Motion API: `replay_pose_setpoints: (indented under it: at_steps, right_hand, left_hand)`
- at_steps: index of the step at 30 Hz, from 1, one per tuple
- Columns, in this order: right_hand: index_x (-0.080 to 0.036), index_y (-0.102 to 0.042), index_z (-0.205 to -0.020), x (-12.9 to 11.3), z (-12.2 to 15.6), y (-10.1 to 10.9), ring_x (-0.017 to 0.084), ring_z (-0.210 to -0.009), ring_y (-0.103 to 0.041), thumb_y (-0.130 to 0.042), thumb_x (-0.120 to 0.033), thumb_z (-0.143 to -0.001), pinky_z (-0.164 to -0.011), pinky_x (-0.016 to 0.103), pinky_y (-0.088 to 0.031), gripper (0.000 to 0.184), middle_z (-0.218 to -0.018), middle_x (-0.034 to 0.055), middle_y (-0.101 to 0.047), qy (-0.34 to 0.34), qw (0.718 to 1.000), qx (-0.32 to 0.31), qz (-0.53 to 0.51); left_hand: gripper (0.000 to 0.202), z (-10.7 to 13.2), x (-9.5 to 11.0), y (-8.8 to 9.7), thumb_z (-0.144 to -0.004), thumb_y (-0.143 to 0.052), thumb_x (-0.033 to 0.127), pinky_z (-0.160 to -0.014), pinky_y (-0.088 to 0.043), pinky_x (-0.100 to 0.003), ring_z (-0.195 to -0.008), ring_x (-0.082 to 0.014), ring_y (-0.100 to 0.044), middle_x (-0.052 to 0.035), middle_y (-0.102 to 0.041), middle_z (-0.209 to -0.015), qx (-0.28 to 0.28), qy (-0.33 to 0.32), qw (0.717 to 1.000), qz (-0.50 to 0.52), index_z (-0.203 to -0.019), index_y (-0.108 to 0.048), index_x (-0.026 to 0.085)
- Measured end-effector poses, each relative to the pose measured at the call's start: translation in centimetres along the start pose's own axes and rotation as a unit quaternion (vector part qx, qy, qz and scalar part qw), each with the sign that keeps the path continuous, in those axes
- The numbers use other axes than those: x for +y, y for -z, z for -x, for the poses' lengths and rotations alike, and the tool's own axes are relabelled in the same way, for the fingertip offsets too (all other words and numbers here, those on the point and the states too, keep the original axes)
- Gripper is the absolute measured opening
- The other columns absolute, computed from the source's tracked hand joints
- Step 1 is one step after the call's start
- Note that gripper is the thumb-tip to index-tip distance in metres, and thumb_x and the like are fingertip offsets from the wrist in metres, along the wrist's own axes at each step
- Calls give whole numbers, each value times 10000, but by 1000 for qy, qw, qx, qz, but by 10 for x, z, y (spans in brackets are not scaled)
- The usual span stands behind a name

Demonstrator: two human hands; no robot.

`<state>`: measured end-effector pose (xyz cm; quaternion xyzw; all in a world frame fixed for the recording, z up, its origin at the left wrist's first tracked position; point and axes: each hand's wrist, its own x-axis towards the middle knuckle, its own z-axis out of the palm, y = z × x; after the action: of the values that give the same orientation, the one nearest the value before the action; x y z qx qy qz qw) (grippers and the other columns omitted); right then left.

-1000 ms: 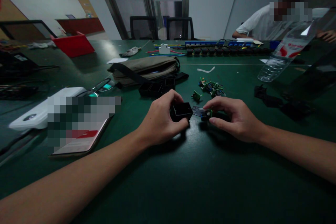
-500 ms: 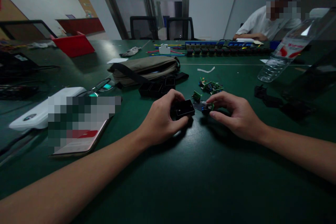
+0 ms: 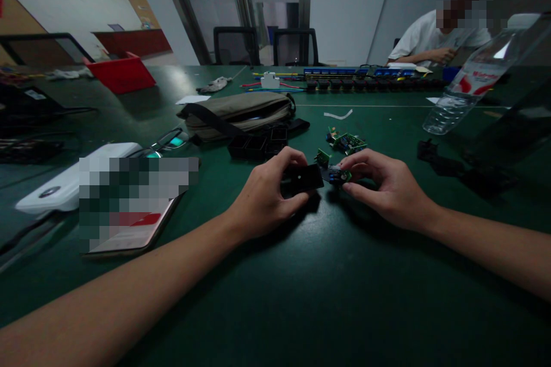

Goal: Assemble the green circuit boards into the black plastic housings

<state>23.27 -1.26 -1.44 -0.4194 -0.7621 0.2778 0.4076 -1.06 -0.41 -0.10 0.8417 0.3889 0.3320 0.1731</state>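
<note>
My left hand point(image 3: 269, 192) is closed around a small black plastic case point(image 3: 306, 179), thumb below it and fingers behind. Between thumb and fingertips, my right hand point(image 3: 383, 183) pinches a small circuit board point(image 3: 338, 176) with dark components and a green edge. Board and case are close together; whether they touch I cannot tell. Just behind the right fingers lie more green circuit boards point(image 3: 348, 142), with a small one point(image 3: 322, 156) upright near the case. Several open black cases point(image 3: 253, 146) stand beyond my left hand.
A khaki bag point(image 3: 236, 114) lies behind the cases. To the left are a phone-like slab point(image 3: 142, 223) and a white device point(image 3: 81, 178). A plastic bottle point(image 3: 467, 86) stands at right, near dark parts point(image 3: 465, 172). Across the table sits a person point(image 3: 426, 37) beside wired modules point(image 3: 344, 77).
The black case in my left hand has turned and shifted slightly right, closer to the circuit board. My right hand has barely moved. The person opposite has raised a hand.
</note>
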Motion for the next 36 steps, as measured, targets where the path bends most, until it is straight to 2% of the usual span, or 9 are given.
replay_pose_setpoints:
  at_steps: [10, 31, 36]
  right_hand:
    - [-189, -664, -979, 0, 0, 0, 201, -910, -676, -695, -228, -802, -784, 351, -596, 183, -988, 61, -708, 13, 1000, -2, 13]
    - [-182, -663, -964, 1, -1, 0, 183, -882, -665, -706, -226, -797, -762, 325, -576, 178, -1000, 58, -708, 1, 1000, -22, 21]
    - [-177, -668, -951, -1, -1, 1, 155, -788, -650, -706, -195, -783, -698, 298, -541, 173, -957, 39, -711, -9, 998, -38, 40]
  left_hand:
    - [326, 0, -1, 0, -747, -733, 182, -791, -534, -332, -897, -188, -644, -34, -688, -1003, -13, 2, 1000, -26, -1054, -623, 196]
    - [323, 0, -4, 0, -746, -737, 183, -798, -523, -341, -916, -196, -621, -36, -672, -1002, -14, -18, 999, -26, -1050, -627, 188]
    - [311, 0, -4, 0, -750, -736, 195, -799, -522, -344, -912, -197, -622, -33, -674, -994, -15, -18, 999, -26, -1041, -625, 194]
